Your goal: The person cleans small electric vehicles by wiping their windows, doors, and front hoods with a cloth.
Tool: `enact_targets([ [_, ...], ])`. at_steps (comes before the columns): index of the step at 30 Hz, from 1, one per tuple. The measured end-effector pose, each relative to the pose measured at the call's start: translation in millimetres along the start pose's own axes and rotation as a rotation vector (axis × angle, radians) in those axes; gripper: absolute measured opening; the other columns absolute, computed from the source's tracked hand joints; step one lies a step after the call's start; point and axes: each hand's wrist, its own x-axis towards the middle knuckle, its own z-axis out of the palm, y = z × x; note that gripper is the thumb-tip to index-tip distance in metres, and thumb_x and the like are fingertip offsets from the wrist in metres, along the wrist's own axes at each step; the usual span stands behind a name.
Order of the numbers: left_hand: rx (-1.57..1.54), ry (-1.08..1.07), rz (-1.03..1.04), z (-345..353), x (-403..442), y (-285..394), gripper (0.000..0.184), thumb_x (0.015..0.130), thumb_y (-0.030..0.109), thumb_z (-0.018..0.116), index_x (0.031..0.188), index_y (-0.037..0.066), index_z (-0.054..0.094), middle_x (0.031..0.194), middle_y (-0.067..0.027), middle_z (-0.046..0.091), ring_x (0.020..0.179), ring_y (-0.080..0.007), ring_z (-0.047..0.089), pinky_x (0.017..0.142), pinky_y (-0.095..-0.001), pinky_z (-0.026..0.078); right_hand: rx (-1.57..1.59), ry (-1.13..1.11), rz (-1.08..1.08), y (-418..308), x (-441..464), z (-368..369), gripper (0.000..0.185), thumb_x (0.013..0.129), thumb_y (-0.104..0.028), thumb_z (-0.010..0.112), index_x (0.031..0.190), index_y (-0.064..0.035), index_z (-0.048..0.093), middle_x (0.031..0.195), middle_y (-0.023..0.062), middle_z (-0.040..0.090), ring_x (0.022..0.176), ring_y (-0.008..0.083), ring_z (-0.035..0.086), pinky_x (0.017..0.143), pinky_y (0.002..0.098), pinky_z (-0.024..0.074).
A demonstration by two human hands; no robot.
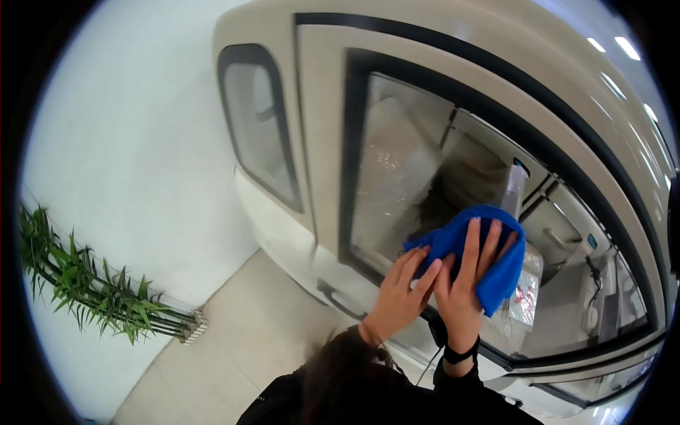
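Observation:
A blue cloth (503, 276) lies bunched against the side window (397, 170) of a beige vehicle. My right hand (464, 301) holds it to the glass, its long fingers stretched over the cloth and a fold rising around their tips. At the cloth's lower left edge is my left hand (402, 301), fingers bent and closed on that edge; what lies under the fingertips is hidden. The two thumbs nearly meet. A dark band circles my right wrist.
Below the window are a door handle (340, 301) and dark trim. A small rear window (258, 120) is farther left. Seats in clear plastic show through the glass. A potted bamboo-like plant (106, 297) stands by the white wall (142, 142), over a tiled floor (227, 347).

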Motion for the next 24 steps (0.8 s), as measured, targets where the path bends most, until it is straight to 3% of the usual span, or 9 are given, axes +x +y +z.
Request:
enact_targets([
  [1, -0.091, -0.039, -0.082, -6.0, -5.8, -8.2, 0.070, 0.074, -0.002, 0.068, 0.139, 0.013, 0.044, 0.130, -0.0202, 0.048, 0.112, -0.0381, 0.053, 0.089, -0.0439, 0.049, 0.038, -0.048, 0.023, -12.6, 5.9, 10.1, 0.061, 0.081, -0.011, 0.060, 0.140, -0.0079, 0.046, 0.149, 0.0223, 0.033, 0.138, 0.0496, 0.024, 0.113, 0.0547, 0.0183],
  [5, -0.223, -0.077, -0.219, -45.3, -2.3, -36.4, 0.078, 0.071, -0.009, 0.064, 0.142, 0.012, 0.041, 0.110, -0.0176, 0.053, 0.094, -0.0341, 0.058, 0.075, -0.0363, 0.053, 0.097, -0.053, 0.028, -54.5, 15.3, 59.3, 0.060, 0.085, -0.012, 0.054, 0.144, -0.0077, 0.041, 0.151, 0.0222, 0.030, 0.140, 0.0478, 0.021, 0.115, 0.0538, 0.0138],
  [6, -0.214, -0.059, -0.204, -57.5, 2.0, -42.7, 0.069, 0.076, -0.008, 0.063, 0.139, 0.011, 0.043, 0.102, -0.0152, 0.056, 0.087, -0.0338, 0.057, 0.073, -0.0370, 0.049, 0.063, -0.024, 0.017, -56.1, 15.5, 68.6, 0.061, 0.085, -0.013, 0.053, 0.144, -0.0071, 0.040, 0.152, 0.0227, 0.028, 0.141, 0.0483, 0.018, 0.115, 0.0537, 0.0132],
  [10, -0.141, -0.081, -0.170, -115.1, 0.9, -76.2, 0.060, 0.078, -0.008, 0.060, 0.134, 0.010, 0.052, 0.097, -0.0120, 0.054, 0.088, -0.0296, 0.057, 0.076, -0.0355, 0.049, 0.058, -0.037, 0.033, -86.2, 14.6, 105.5, 0.063, 0.086, -0.014, 0.047, 0.147, -0.0057, 0.032, 0.157, 0.0195, 0.017, 0.145, 0.0440, 0.007, 0.116, 0.0534, 0.0052],
  [15, -0.057, -0.227, -0.250, -172.5, -6.1, -102.3, 0.057, 0.075, -0.008, 0.057, 0.129, 0.009, 0.058, 0.098, -0.0106, 0.054, 0.091, -0.0288, 0.056, 0.078, -0.0350, 0.050, 0.137, 0.091, 0.007, -110.0, 4.5, 160.4, 0.069, 0.079, -0.009, 0.052, 0.145, -0.0021, 0.034, 0.155, 0.0241, 0.020, 0.143, 0.0489, 0.010, 0.114, 0.0573, 0.0093],
  [21, -0.004, -0.206, -0.218, -218.1, -4.7, -141.8, 0.063, 0.070, -0.011, 0.058, 0.129, 0.009, 0.058, 0.098, -0.0107, 0.055, 0.089, -0.0284, 0.056, 0.077, -0.0354, 0.051, 0.166, 0.167, -0.043, -154.1, 21.3, 199.4, 0.064, 0.083, -0.011, 0.048, 0.145, -0.0026, 0.035, 0.156, 0.0244, 0.016, 0.144, 0.0475, 0.009, 0.115, 0.0555, 0.0071],
  [24, 0.042, -0.173, -0.222, -237.2, 1.3, -174.7, 0.063, 0.068, -0.010, 0.058, 0.129, 0.008, 0.058, 0.096, -0.0100, 0.056, 0.087, -0.0282, 0.057, 0.074, -0.0350, 0.051, 0.109, 0.081, -0.078, -185.0, 49.1, 222.8, 0.059, 0.089, -0.018, 0.043, 0.146, -0.0045, 0.035, 0.157, 0.0207, 0.015, 0.145, 0.0438, 0.009, 0.116, 0.0535, 0.0058],
])
